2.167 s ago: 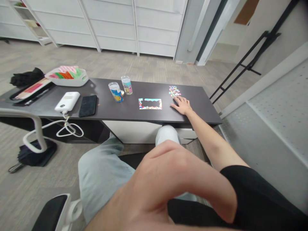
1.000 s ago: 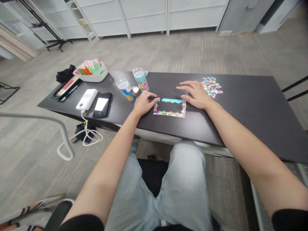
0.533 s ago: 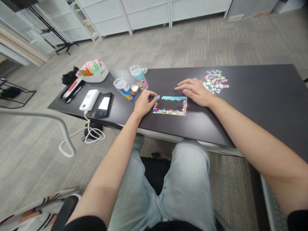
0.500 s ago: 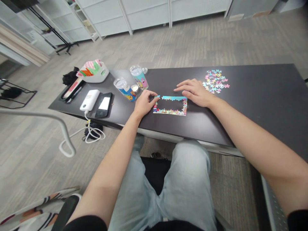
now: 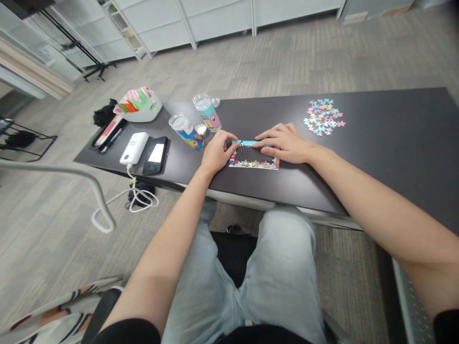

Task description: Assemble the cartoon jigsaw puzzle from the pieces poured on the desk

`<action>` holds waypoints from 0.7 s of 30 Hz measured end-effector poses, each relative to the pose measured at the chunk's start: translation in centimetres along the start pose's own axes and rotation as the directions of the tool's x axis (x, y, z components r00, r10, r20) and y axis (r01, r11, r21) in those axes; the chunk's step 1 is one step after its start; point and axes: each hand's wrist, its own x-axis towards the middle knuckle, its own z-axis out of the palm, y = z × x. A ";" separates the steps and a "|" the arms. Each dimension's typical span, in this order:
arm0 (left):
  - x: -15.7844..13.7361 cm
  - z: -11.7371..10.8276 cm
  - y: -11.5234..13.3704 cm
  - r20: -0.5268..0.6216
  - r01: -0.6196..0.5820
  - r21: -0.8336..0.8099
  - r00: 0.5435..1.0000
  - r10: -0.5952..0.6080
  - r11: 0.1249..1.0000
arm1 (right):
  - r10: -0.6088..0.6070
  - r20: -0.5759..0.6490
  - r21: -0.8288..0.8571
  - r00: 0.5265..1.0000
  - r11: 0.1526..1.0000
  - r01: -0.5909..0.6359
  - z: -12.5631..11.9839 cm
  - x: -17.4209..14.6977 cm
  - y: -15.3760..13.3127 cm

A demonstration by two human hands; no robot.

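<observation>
- Dark tabletop [image 5: 376, 143] is running across your view, with grey floor and white cabinets behind it; you are sitting at it with your knees under the near edge.
- Puzzle frame [image 5: 253, 157], a hollow rectangle of joined border pieces, is lying flat on the table between your two hands, near the front edge.
- Your left hand [image 5: 215, 153] is resting at the frame's left end, fingers curled and thumb and forefinger pinching at the top left corner; whether a loose piece is between them is too small to tell.
- Your right hand [image 5: 285, 143] is lying palm down over the frame's right part, fingers stretched flat along the top edge and pressing on it, gripping nothing.
- Loose puzzle pieces [image 5: 323, 116] are sitting in a small heap further back on your right, well apart from the frame.
- Two printed cans [image 5: 182, 130] are standing just beyond your left hand, one tilted, one upright, with a small lid between them.
- Further left, a black phone [image 5: 155, 155] and a white power bank [image 5: 134, 148] are lying side by side, a white cable hanging off the table edge.
- At the far left end a white basket [image 5: 139, 106] with coloured contents is sitting beside a dark tray.
</observation>
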 end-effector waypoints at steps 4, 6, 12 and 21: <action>0.1 0.0 0.0 -0.001 -0.013 0.000 1.000 0.013 1.000 | -0.016 -0.010 0.002 1.000 1.000 0.016 0.1 0.0 0.1; 0.2 0.1 -0.1 0.003 -0.011 0.003 1.000 0.011 1.000 | -0.023 -0.015 0.000 1.000 1.000 0.023 0.2 0.0 0.2; 0.2 0.0 0.1 0.004 -0.007 -0.004 1.000 0.007 1.000 | -0.017 -0.011 0.004 1.000 1.000 0.017 0.2 -0.1 0.3; 0.2 0.0 0.6 0.006 0.008 -0.020 1.000 -0.007 1.000 | 0.000 -0.032 -0.008 0.999 1.000 0.000 0.6 0.3 -0.4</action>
